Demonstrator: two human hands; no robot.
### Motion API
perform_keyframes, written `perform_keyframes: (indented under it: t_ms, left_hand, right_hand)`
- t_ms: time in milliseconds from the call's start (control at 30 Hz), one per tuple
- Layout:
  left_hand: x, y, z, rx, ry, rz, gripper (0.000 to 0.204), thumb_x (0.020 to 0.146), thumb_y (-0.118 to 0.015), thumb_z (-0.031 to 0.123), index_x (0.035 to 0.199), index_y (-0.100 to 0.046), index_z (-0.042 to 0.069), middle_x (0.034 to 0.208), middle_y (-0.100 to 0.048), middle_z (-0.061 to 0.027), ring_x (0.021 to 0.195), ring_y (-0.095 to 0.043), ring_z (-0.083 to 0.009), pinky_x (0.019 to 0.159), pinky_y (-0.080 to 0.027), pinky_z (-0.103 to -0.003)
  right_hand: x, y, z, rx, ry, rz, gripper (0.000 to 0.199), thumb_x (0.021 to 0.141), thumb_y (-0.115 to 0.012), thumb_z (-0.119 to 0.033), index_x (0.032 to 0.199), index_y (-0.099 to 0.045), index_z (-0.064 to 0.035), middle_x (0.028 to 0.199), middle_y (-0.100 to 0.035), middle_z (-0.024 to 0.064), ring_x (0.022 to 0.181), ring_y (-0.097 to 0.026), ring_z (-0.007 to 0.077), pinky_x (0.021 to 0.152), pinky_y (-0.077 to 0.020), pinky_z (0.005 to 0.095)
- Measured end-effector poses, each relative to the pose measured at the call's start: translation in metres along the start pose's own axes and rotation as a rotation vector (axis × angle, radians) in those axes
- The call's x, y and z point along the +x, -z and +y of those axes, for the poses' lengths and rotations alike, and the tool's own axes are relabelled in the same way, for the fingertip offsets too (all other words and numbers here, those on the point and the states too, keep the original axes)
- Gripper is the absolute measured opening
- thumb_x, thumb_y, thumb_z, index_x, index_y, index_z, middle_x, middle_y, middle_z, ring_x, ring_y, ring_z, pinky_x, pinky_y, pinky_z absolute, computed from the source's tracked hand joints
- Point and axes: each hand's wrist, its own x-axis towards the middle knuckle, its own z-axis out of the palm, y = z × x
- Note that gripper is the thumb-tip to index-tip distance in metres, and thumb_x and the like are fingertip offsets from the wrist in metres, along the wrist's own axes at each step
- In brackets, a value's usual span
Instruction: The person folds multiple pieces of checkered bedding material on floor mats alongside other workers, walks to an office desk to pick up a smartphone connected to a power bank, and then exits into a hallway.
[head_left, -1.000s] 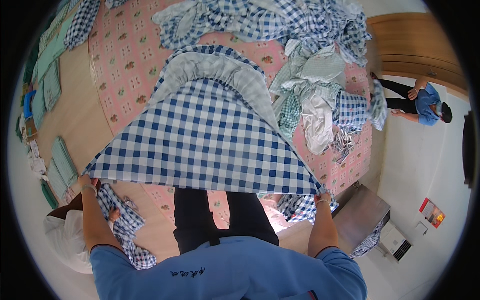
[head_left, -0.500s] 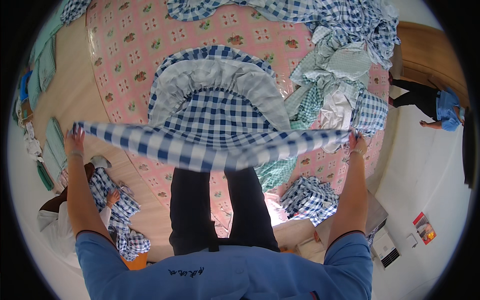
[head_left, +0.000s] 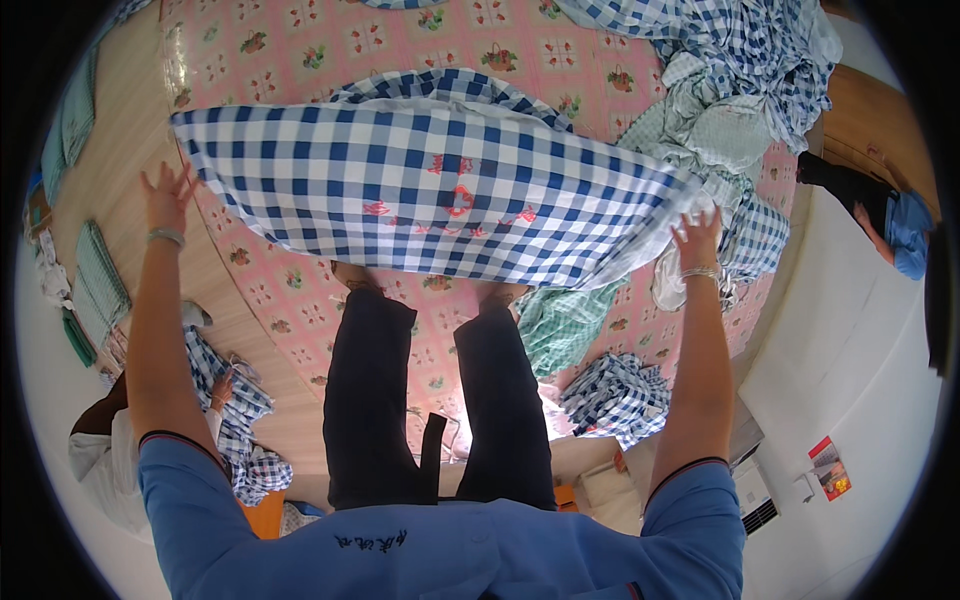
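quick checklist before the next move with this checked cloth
1. Left hand gripping the blue checked cloth: not ok, fingers spread at its corner.
2. Right hand gripping: not ok, open beside the cloth's edge.
3. Cloth spread flat: ok, stretched wide between the hands.
4. Landing spot on the pink mat: cannot tell, the cloth hides it.
5. Green checked cloth clear of the feet: not ok, it lies right beside them.

A red-and-orange rectangular sign (head_left: 829,467) hangs on the white wall (lower right)
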Motion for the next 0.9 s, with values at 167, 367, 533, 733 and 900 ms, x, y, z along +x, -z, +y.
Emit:
perform_keyframes:
  t_ms: [167, 367, 533, 733, 900]
  left_hand:
    - [-0.041, 0.015, -0.064, 0.084, 0.326, -0.232, 0.054, 0.081, -0.044, 0.022, 0.126, -0.015, 0.016, 0.116, -0.041, -0.0043, 0.098, -0.046, -0.0205, 0.074, -0.042, -0.032]
    - [-0.127, 0.010, -0.187, -0.071, 0.830, -0.343, 0.031, 0.074, -0.052, 0.031, 0.098, -0.046, 0.012, 0.088, -0.049, 0.0004, 0.075, -0.048, -0.0147, 0.066, -0.042, -0.028]
    - [-0.207, -0.054, -0.304, -0.247, 1.109, -0.460, 0.030, 0.076, -0.051, 0.028, 0.100, -0.046, 0.012, 0.095, -0.048, -0.0010, 0.087, -0.046, -0.0183, 0.070, -0.041, -0.035]
    - [-0.241, -0.135, -0.350, -0.102, 1.343, -0.390, 0.053, 0.075, -0.053, 0.038, 0.117, -0.033, 0.011, 0.121, -0.031, 0.0001, 0.110, -0.032, -0.0242, 0.083, -0.034, -0.044]
    - [-0.237, -0.130, -0.386, -0.159, 1.376, -0.372, 0.087, 0.068, -0.056, 0.050, 0.127, -0.005, 0.011, 0.129, -0.016, -0.0067, 0.116, -0.025, -0.0258, 0.082, -0.033, -0.051]
  right_hand:
    - [-0.031, -0.090, 0.023, -0.076, -0.230, -0.068, 0.061, 0.073, -0.049, -0.003, 0.126, -0.023, -0.0174, 0.128, -0.027, 0.0100, 0.105, -0.042, 0.0225, 0.074, -0.0441, 0.0326]
    - [0.000, -0.224, 0.070, -0.643, 0.444, -0.473, 0.049, 0.074, -0.054, -0.017, 0.118, -0.035, -0.0057, 0.117, -0.041, 0.0137, 0.102, -0.043, 0.0247, 0.081, -0.0382, 0.0305]
    - [0.070, -0.336, 0.076, -0.880, 0.724, -0.553, 0.045, 0.070, -0.056, -0.019, 0.110, -0.040, -0.0022, 0.112, -0.043, 0.0166, 0.104, -0.039, 0.0321, 0.089, -0.0307, 0.0367]
    - [0.104, -0.407, 0.084, -1.474, 0.834, -0.529, 0.026, 0.069, -0.056, -0.021, 0.093, -0.052, -0.0109, 0.095, -0.052, 0.0085, 0.096, -0.045, 0.0245, 0.085, -0.0329, 0.0386]
    - [0.160, -0.429, 0.074, -0.947, 0.959, -0.234, 0.013, 0.071, -0.052, -0.017, 0.075, -0.054, -0.0054, 0.083, -0.054, 0.0143, 0.081, -0.050, 0.0310, 0.071, -0.0393, 0.0391]
